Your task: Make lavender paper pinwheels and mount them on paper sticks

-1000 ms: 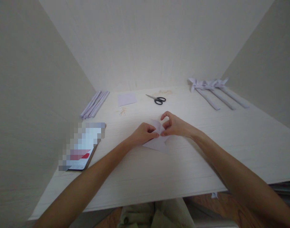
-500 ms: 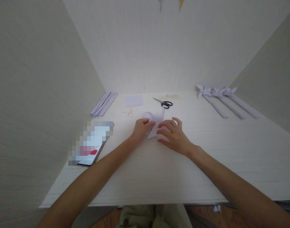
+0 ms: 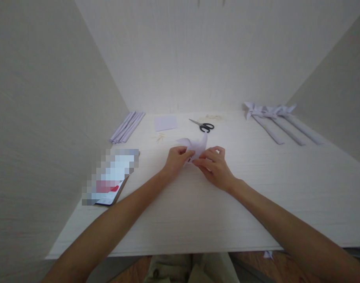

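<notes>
Between my hands is a folded piece of pale lilac paper [image 3: 198, 146] with curled corners, partly covered by my fingers. My left hand [image 3: 177, 160] pinches its left side between thumb and fingers. On the right side, my right hand [image 3: 213, 165] has its thumb and fingertips closed on the paper's near edge. Just beyond the paper lie black-handled scissors [image 3: 204, 126], blades pointing left. A flat sheet of lilac paper [image 3: 165, 123] rests farther back on the left.
Rolled paper sticks [image 3: 127, 127] lie in a bundle at the back left. Three paper pinwheels [image 3: 270, 127] on sticks lie at the back right. A phone [image 3: 115, 179] sits at the left. Small thin sticks [image 3: 159, 137] are scattered near the sheet. Walls enclose the table.
My right hand's fingers, spread beside the paper before, have closed in on its near edge. The left hand keeps its pinch. The view has tilted slightly.
</notes>
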`<action>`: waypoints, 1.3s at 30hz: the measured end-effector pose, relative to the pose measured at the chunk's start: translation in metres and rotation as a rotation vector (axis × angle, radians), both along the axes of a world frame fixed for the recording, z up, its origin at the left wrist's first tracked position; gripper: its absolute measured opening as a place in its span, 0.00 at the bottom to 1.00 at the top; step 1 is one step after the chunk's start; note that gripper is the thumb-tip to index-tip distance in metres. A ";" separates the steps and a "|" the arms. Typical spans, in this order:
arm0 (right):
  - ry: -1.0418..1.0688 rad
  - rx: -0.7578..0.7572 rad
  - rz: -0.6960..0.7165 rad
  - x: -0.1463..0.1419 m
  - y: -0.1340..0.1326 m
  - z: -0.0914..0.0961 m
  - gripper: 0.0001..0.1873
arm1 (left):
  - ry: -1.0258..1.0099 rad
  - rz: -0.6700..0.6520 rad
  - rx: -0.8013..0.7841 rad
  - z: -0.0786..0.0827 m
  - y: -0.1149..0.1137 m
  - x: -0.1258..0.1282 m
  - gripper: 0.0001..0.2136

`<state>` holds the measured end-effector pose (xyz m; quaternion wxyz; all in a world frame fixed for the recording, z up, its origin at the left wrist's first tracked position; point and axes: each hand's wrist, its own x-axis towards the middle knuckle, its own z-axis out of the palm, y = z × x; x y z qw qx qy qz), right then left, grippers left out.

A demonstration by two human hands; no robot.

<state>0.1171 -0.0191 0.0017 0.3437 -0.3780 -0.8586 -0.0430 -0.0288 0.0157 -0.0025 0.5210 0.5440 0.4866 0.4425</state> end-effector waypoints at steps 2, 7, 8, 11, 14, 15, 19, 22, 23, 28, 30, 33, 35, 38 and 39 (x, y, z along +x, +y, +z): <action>0.078 -0.079 -0.059 -0.003 0.000 0.001 0.08 | -0.010 -0.011 0.006 -0.001 0.000 0.001 0.09; 0.287 -0.307 -0.173 -0.007 0.002 0.006 0.09 | -0.038 0.003 -0.009 0.001 -0.002 0.003 0.08; 0.315 -0.331 -0.185 -0.007 0.003 0.006 0.09 | -0.036 0.007 -0.010 0.001 -0.002 0.004 0.09; 0.350 -0.366 -0.223 -0.007 0.004 0.006 0.10 | -0.009 0.003 0.004 0.002 -0.003 0.005 0.11; 0.355 -0.380 -0.262 -0.008 0.004 0.006 0.11 | 0.025 0.005 0.015 0.003 -0.004 0.006 0.10; 0.361 -0.393 -0.267 -0.008 0.004 0.006 0.10 | 0.037 0.007 0.018 0.003 -0.005 0.006 0.10; 0.424 -0.480 -0.244 -0.008 0.004 0.007 0.08 | 0.062 0.008 0.029 0.003 -0.005 0.006 0.11; 0.465 -0.494 -0.220 -0.008 0.005 0.008 0.07 | 0.067 -0.013 0.038 0.002 -0.005 0.006 0.10; 0.470 -0.487 -0.214 -0.007 0.005 0.008 0.07 | 0.068 -0.020 0.041 0.001 -0.005 0.005 0.10; 0.459 -0.494 -0.203 -0.004 0.007 0.006 0.08 | 0.100 -0.029 0.068 -0.001 -0.005 0.004 0.10; 0.452 -0.511 -0.199 -0.002 0.009 0.004 0.08 | 0.132 -0.027 0.086 -0.001 -0.006 0.004 0.10; 0.426 -0.512 -0.208 -0.001 0.010 0.003 0.07 | 0.158 -0.029 0.111 -0.003 -0.006 0.003 0.10; 0.411 -0.497 -0.217 -0.001 0.010 0.004 0.07 | 0.153 -0.035 0.120 -0.003 -0.006 0.003 0.11; 0.398 -0.485 -0.224 -0.001 0.010 0.006 0.07 | 0.124 -0.060 0.122 -0.004 -0.006 0.003 0.11; 0.394 -0.485 -0.226 -0.002 0.010 0.007 0.07 | 0.119 -0.067 0.122 -0.004 -0.006 0.003 0.11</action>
